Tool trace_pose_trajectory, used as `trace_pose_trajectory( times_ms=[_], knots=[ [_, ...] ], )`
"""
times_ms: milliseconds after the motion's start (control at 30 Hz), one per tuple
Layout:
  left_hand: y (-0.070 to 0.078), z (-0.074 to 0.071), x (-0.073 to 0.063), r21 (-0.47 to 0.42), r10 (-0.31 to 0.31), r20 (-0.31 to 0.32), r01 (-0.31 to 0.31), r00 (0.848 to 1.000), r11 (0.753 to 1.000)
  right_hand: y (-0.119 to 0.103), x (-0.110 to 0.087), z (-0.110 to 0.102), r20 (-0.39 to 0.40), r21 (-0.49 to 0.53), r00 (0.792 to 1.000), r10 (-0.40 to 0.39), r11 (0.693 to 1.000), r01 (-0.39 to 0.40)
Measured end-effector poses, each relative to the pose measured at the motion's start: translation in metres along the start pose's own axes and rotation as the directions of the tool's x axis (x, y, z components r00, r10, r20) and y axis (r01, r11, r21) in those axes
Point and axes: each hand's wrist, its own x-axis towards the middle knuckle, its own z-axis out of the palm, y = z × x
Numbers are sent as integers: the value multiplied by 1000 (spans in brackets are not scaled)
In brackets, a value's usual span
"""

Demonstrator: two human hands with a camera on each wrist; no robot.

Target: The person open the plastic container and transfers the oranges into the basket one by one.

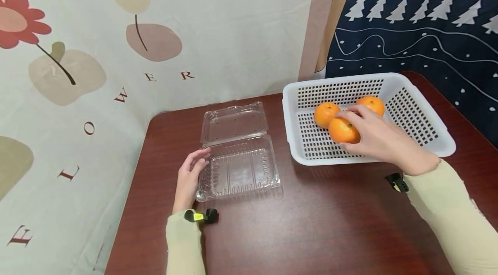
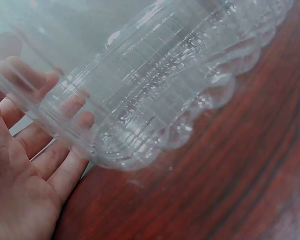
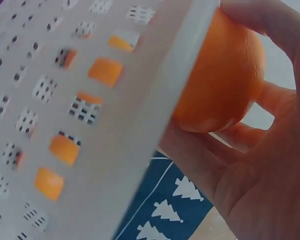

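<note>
On the tabletop lies a clear plastic clamshell box (image 1: 241, 167), its lid (image 1: 234, 123) folded back behind the base. My left hand (image 1: 190, 175) holds the box by its left rim; the left wrist view shows fingers (image 2: 52, 155) along the outer wall. Over the white plastic basket (image 1: 429, 130) on the right, my right hand (image 1: 379, 134) grips a mandarin orange (image 1: 344, 130), also large in the right wrist view. Two more mandarins stay in the basket, one at the left (image 1: 326, 114) and one behind my fingers (image 1: 372, 104).
The dark red wooden table (image 1: 303, 223) carries both the box and the basket. Behind it hangs a pale cloth (image 1: 233, 28) with flowers and letters. A navy cloth (image 1: 412, 46) with white trees hangs at the back right.
</note>
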Motion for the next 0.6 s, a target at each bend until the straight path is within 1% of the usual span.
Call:
trace_pose_trajectory(
  times_ms=[100, 267, 467, 600],
  knots=[
    [0, 0, 1, -10, 3, 2, -3, 1000, 1000, 2, 1, -2, 14, -13, 1000, -22, 1000, 22],
    [-2, -1, 1, -11, 3, -2, -3, 1000, 1000, 6, 3, -4, 12, -40, 997, -73, 997, 73],
    [-3, -1, 1, -4, -3, 0, 3, 1000, 1000, 5, 2, -11, 88, -38, 994, -70, 997, 74],
    [-3, 0, 1, -7, 0, -3, 0, 1000, 1000, 7, 3, -13, 113, -36, 989, -92, 995, 96]
  ],
)
